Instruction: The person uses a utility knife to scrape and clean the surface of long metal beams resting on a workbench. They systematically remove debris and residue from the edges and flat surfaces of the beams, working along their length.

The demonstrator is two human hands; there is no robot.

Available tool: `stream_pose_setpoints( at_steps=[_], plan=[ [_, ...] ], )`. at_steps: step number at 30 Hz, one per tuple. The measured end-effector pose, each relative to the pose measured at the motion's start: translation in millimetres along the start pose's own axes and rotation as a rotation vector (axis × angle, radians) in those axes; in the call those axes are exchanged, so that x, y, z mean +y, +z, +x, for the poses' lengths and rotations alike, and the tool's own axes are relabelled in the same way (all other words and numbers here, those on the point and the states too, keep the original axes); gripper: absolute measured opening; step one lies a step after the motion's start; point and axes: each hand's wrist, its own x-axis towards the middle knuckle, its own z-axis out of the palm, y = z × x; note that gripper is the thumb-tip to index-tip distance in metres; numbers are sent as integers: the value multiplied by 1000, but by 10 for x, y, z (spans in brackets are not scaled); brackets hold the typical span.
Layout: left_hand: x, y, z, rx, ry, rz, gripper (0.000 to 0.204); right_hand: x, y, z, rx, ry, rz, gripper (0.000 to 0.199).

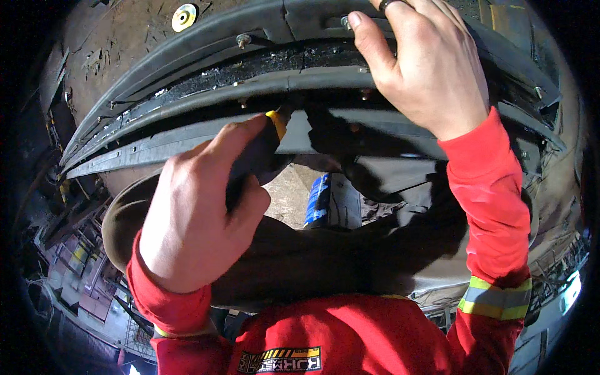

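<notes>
Just left of the middle of the frame, the left hand [194, 212] is wrapping its fingers and thumb around a dark tool [255, 153] with a yellow collar [277, 125], clamping it firmly. The tool is pointing up and to the right, toward the underside of a curved assembly [206, 97], whose long dark strips are arching across the upper part of the frame. Shadow is covering the tool's tip, so I cannot tell whether it is touching the strips or stopping just short.

At the upper right, the right hand [431, 69] is lying over the outer strip, well apart from the left, its thumb just beside a bolt [345, 23]. Its fingertips are running out of the top edge, so I cannot tell whether it is gripping the strip or only leaning on it. Another bolt [244, 41] is sticking out of the outer strip to the left, and a pale yellow disc [184, 18] is lying beyond it at the upper left. Below the strips, a blue-sided object [319, 199] is showing near the middle.

The step in hand seems to be aiming the tool at the inner strips while the right hand is steadying the assembly. The next move appears to be calling for a firm left wrist and a clear view past the shadow.
</notes>
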Motion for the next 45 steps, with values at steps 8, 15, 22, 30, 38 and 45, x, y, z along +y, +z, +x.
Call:
stream_pose_setpoints(
  at_steps=[8, 15, 22, 30, 38, 45],
  plan=[
    [172, -243, 250, -118, 61, 195, 48, 126, 92, -32, 64, -13, -28, 38],
    [219, -178, 260, -42, 90, 232, 35, 118, 60, -45, 11, 20, 18, 36],
    [352, -180, 291, -137, 25, 339, 41, 132, 80, -78, 67, 19, -19, 35],
    [407, -112, 252, -185, 24, 415, 38, 127, 88, -82, 77, 38, -3, 32],
    [301, 130, 92, -58, 117, 419, 41, 141, 138, -117, 105, 34, -2, 32],
    [286, 199, 99, -88, 100, 501, 49, 155, 148, -145, 148, 27, -45, 33]
  ],
)
